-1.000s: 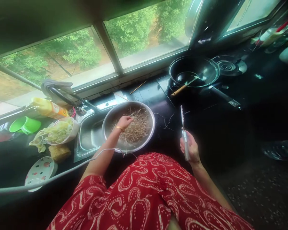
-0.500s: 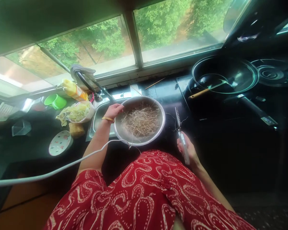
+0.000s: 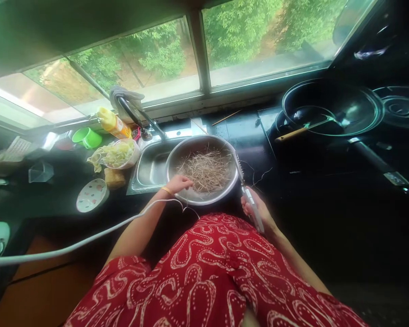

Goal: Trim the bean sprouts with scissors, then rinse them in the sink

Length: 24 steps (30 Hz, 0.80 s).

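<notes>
Two hands are engaged: left hand (image 3: pixel 179 183) is pinched on straw (image 3: pixel 206 169) at the bowl's (image 3: pixel 221 196) seven o'clock; right hand (image 3: pixel 255 210) is wrapped around a knife (image 3: pixel 244 187) pointing eleven o'clock.

home kitchen, sink (image 3: pixel 150 169), probably stove (image 3: pixel 400 106), wok (image 3: pixel 332 106)

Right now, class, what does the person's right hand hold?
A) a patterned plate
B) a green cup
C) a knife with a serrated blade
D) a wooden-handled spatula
C: the right hand grips a knife, its blade lying along the rim of the steel bowl.
</notes>
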Motion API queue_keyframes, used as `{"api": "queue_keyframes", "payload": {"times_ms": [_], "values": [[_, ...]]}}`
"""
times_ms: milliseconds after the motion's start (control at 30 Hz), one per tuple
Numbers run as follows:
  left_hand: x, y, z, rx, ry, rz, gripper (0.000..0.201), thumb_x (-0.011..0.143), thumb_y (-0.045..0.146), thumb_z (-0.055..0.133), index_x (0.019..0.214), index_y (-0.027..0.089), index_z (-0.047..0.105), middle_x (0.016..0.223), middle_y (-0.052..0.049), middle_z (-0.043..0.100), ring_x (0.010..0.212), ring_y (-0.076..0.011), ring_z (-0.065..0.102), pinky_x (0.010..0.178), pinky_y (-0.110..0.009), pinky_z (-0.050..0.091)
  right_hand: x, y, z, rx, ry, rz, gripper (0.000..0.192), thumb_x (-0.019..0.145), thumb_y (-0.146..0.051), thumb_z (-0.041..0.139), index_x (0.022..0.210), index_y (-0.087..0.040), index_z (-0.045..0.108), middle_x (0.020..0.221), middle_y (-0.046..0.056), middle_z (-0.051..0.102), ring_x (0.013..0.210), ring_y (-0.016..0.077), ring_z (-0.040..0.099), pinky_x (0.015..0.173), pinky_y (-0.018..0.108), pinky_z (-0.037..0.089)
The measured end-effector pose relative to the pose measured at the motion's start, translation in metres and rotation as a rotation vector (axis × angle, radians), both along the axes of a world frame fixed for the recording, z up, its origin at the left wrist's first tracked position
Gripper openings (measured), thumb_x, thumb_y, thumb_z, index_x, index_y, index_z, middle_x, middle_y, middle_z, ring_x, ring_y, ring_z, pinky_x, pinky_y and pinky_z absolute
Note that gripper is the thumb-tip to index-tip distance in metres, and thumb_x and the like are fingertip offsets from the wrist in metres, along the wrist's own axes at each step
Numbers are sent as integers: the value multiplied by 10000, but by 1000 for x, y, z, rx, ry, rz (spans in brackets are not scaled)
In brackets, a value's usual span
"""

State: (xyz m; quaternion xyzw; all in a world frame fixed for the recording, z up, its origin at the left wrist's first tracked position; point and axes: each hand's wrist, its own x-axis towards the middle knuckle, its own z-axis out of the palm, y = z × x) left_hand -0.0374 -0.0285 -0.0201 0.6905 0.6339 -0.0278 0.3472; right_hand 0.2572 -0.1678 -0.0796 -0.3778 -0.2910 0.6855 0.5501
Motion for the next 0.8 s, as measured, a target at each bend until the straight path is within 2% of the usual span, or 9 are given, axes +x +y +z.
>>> {"api": "queue_keyframes", "payload": {"times_ms": [133,233,333,400,500,600,700,800], "values": [[2,-2,44,19,-333,98,340,738,458,587,761,140,703,680,-32,662,538,-86,473,526,-220,357,-4,2,2,-18,35,65,674,648,-505,759,1218,-249,508,782,-15,512,541,77,417,456,217,354],[16,5,56,101,-500,213,326,749,441,597,800,128,669,704,-51,662,487,-57,391,474,-205,293,-6,2,4,-23,75,107,662,637,-518,765,1192,-249,523,776,-16,511,533,72,424,446,206,362],[31,22,48,178,-520,253,313,797,409,568,891,124,659,744,-67,672,478,-49,379,471,-198,289,-8,1,6,-11,68,109,617,673,-510,742,1193,-260,522,795,-13,511,534,70,430,430,198,357],[36,35,36,166,-424,222,291,827,377,551,913,125,670,761,-69,684,483,-54,407,487,-200,324,-6,-1,7,-4,52,87,590,688,-509,727,1183,-261,524,799,-11,508,537,74,434,420,199,354],[38,49,20,130,-84,97,238,835,325,570,887,138,708,810,-75,711,578,-104,542,576,-234,417,0,-7,7,-8,44,37,596,672,-527,733,1159,-252,527,801,-10,502,544,76,433,404,194,340],[47,54,13,262,270,-52,220,839,302,580,920,165,732,914,-83,724,818,-199,645,744,-284,464,12,-16,3,-18,29,-17,614,669,-545,733,1160,-242,524,801,-7,497,540,74,419,386,188,325],[85,48,5,401,281,-194,273,897,312,503,1022,189,712,996,-71,718,937,-215,646,849,-301,466,28,-28,-7,-32,20,-152,607,687,-538,719,1182,-255,509,811,-9,492,548,77,428,376,181,312],[154,28,-18,408,150,-464,292,925,279,462,1106,200,677,1101,-63,696,1019,-196,628,918,-291,456,43,-43,-20,-41,20,-338,610,690,-527,707,1205,-281,492,821,-17,488,552,80,435,380,184,334]]}}
